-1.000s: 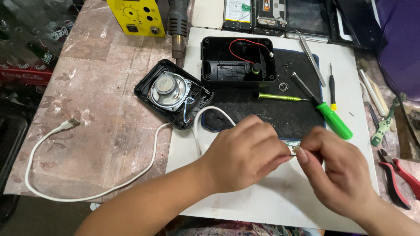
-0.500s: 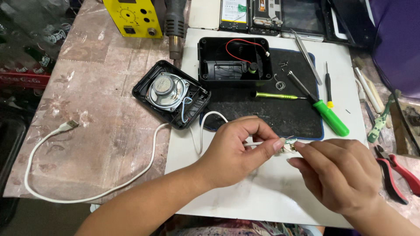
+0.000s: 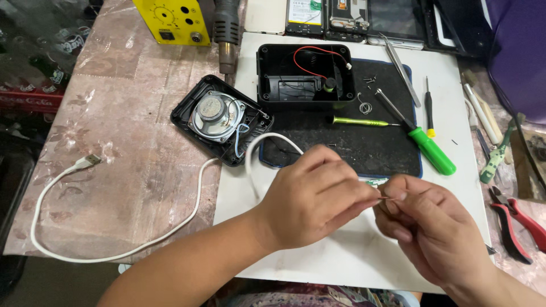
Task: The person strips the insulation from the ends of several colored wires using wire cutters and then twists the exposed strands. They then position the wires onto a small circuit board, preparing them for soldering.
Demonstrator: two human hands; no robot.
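Head view: your left hand [image 3: 315,199] and right hand [image 3: 432,227] meet over the white board [image 3: 455,102], fingertips pinched narrow on a tiny part [image 3: 380,190] with a bit of green circuit board [image 3: 372,182] showing; the part itself is too small to name. White USB cable [image 3: 114,250] runs under your left hand. Behind: open speaker half [image 3: 219,116], black housing [image 3: 304,77], green-handled screwdriver [image 3: 429,149], red pliers [image 3: 520,224] at right.

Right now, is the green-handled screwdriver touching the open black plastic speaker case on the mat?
Apart. The head view shows bare dark mat between the green-handled screwdriver and the open black plastic speaker case.
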